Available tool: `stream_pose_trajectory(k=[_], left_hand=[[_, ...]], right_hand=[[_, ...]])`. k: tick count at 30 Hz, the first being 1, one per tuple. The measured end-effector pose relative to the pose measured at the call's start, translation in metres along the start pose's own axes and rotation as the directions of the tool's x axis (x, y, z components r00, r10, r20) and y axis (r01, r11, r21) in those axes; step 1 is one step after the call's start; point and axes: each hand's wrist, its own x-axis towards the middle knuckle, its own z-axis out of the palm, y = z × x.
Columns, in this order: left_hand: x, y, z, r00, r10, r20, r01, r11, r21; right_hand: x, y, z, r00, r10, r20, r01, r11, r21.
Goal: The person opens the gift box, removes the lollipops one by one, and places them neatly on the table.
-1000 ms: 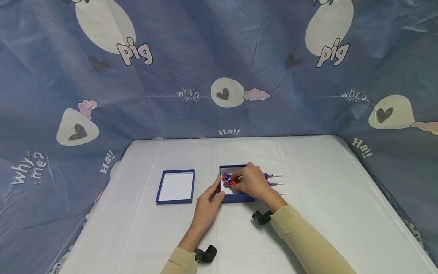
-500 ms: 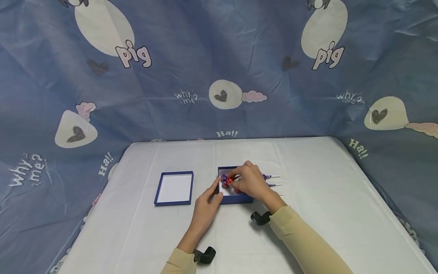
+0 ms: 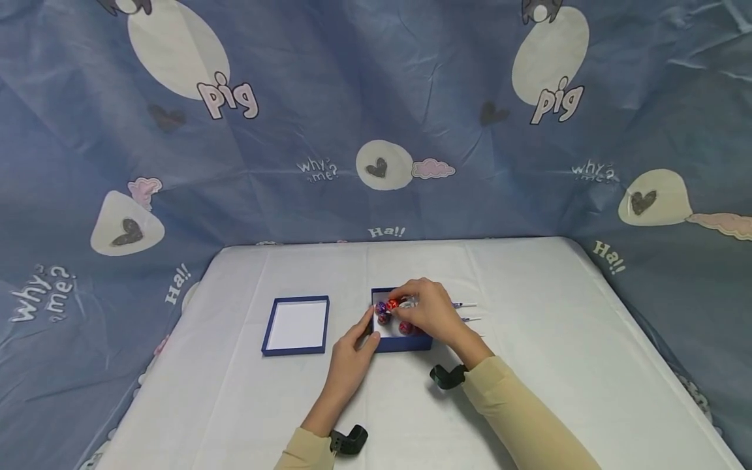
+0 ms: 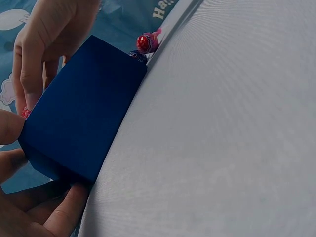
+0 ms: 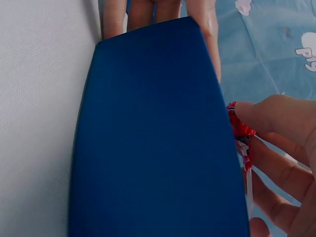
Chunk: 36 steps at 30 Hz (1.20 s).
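An open blue box (image 3: 402, 344) with a white inside holds several wrapped lollipops, among them a purple one (image 3: 381, 307) and a red one near the front wall. My left hand (image 3: 349, 358) grips the box's left end, thumb near the front corner and fingers along the side. Over the box, my right hand (image 3: 435, 312) pinches a red-wrapped lollipop (image 5: 241, 126) between thumb and fingers, its white stick pointing down in the right wrist view. The right hand covers much of the box's right part.
Left of the box lies its matching shallow blue lid (image 3: 323, 326), white inside up. More lollipops lie past the box's right end, their sticks (image 3: 468, 305) pointing right; one red head (image 4: 147, 42) shows there. A blue printed cloth hangs behind the white table (image 3: 529, 313).
My right hand has shifted the pinched red lollipop slightly within the box, toward the back. More of the red lollipop near the front wall shows now. The left hand stays on the box.
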Motion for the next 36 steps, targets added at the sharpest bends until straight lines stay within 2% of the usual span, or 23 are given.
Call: stream_pose_trajectory(k=[5, 12, 18, 24, 36], left_hand=[[0.0, 0.001, 0.0, 1.0, -0.003, -0.014, 0.002, 1.0, -0.006], [-0.001, 0.0, 0.003, 1.0, -0.012, 0.009, 0.012, 1.0, -0.005], [-0.002, 0.002, 0.003, 1.0, -0.001, -0.002, 0.001, 1.0, 0.007], [-0.001, -0.001, 0.003, 1.0, -0.024, -0.001, 0.024, 1.0, 0.008], [0.002, -0.002, 0.002, 1.0, -0.022, -0.006, 0.022, 1.0, 0.011]], right_hand=[[-0.001, -0.001, -0.002, 1.0, 0.003, -0.012, -0.003, 1.0, 0.012], [-0.008, 0.0, -0.007, 0.999, 0.027, -0.025, -0.026, 0.999, 0.038], [-0.014, 0.0, -0.012, 0.999, 0.034, -0.02, -0.033, 0.998, 0.053], [-0.019, 0.001, -0.017, 0.999, 0.047, -0.023, -0.045, 0.997, 0.069], [-0.03, 0.005, -0.033, 0.997, 0.07, -0.04, -0.068, 0.997, 0.045]])
